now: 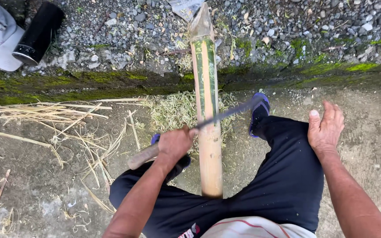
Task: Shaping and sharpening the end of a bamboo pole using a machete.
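Looking down from the head view, a person sits on the ground with a bamboo pole [208,136] lying between the legs, pointing to 12 o'clock. The left hand [174,143] is closed tight around the wooden handle of a long knife [225,113]. The blade lies across the pole and points toward 2 o'clock. The right hand [326,128] is open, holds nothing, and floats above the right knee at 3 o'clock. The near part of the pole is bare and tan, so the skin there looks already scraped off. Past the blade, green strips are left. A pile of shavings [173,110] lies by the pole at 11 o'clock. A black bottle [38,33] lies far off at 10 o'clock.
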